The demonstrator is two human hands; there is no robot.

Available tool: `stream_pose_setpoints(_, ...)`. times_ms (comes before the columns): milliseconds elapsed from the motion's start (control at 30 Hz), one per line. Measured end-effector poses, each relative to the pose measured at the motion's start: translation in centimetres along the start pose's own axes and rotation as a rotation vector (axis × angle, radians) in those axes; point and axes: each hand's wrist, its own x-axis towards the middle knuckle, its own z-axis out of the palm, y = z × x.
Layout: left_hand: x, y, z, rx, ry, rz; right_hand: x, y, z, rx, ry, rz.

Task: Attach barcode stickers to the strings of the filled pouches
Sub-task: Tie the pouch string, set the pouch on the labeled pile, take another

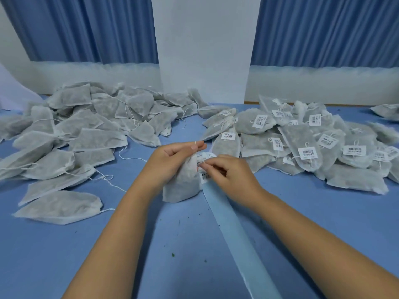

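Pouch (181, 187) upright at bench (151, 244) centre, left hand (172, 161) gripping its neck and string (195, 144), right hand (230, 172) pinching a sticker (201, 164) beside it, backing strip (234, 225) toward 5 o'clock, unlabelled pile (75, 130) at 10, labelled pile (313, 143) at 2.

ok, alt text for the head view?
The left hand grips a filled pouch at its neck while the right hand pinches a barcode sticker beside it; unlabeled pouches pile left, labeled pouches right, on a blue table.
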Motion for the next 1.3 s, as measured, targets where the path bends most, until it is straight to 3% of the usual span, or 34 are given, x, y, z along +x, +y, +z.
stream_pose_setpoints(167,-0.6,0.2,-0.1,0.283,-0.044,0.088,-0.3,-0.9,-0.9,-0.081,0.038,-0.086)
stream_pose_setpoints(367,-1.4,1.3,0.4,0.400,-0.217,-0.021,-0.4,-0.9,-2.4,-0.028,0.171,-0.111)
stream_pose_setpoints(533,-1.8,1.8,0.6,0.289,-0.249,-0.135,-0.6,-1.2,-1.3,0.370,0.080,0.108)
stream_pose_setpoints(633,-2.0,1.9,0.4,0.247,-0.256,-0.148,-0.8,-1.4,-0.7,0.337,0.047,0.189)
stream_pose_setpoints(800,-1.7,1.9,0.2,0.148,-0.176,-0.169,-0.7,-1.7,-1.2,0.370,0.172,0.242)
stream_pose_setpoints(1100,-1.6,1.8,0.3,0.095,-0.145,-0.159,-0.9,-2.3,-1.2,0.580,-0.013,0.294)
stream_pose_setpoints(1300,-1.6,1.9,0.6,0.094,-0.136,-0.182,-0.9,-2.3,-1.0,0.562,-0.052,0.307)
